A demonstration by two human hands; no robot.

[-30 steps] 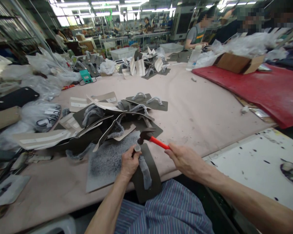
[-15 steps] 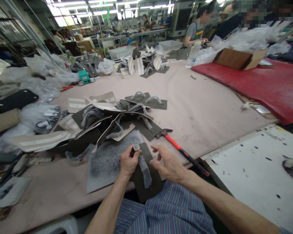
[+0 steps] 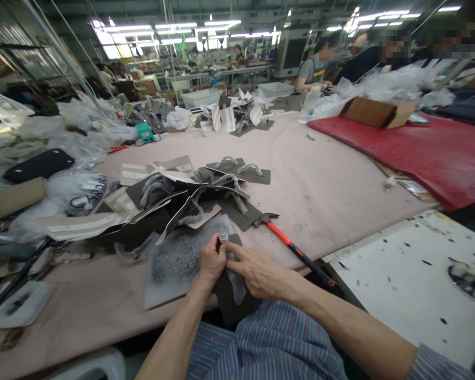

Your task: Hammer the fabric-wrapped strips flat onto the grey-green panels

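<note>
My left hand (image 3: 212,259) is closed, with thumb and fingers round a short metal cylinder (image 3: 223,237) standing upright, perhaps a setting die. Fingers of my right hand (image 3: 257,269) come together beside it, at the upper end of a plastic-wrapped handle (image 3: 236,282); what they pinch is hidden. That handle lies on a dark grey-green panel (image 3: 231,306), which overhangs the table edge toward my lap. Under the panel's left side is a worn grey board (image 3: 162,279) with black marks. A claw hammer (image 3: 287,240) with a red and black grip rests to the right.
Similar panels with wrapped handles (image 3: 170,195) are heaped beyond the board. Plastic bags (image 3: 75,195) crowd the left side. A red sheet (image 3: 427,153) and cardboard box (image 3: 380,112) lie at right, near a white spotted table (image 3: 415,264). A person (image 3: 312,68) sits across the table.
My right hand has moved left, from open above the panel to touching beside the cylinder. The left hand keeps its hold on the cylinder. The view has tilted slightly upward.
</note>
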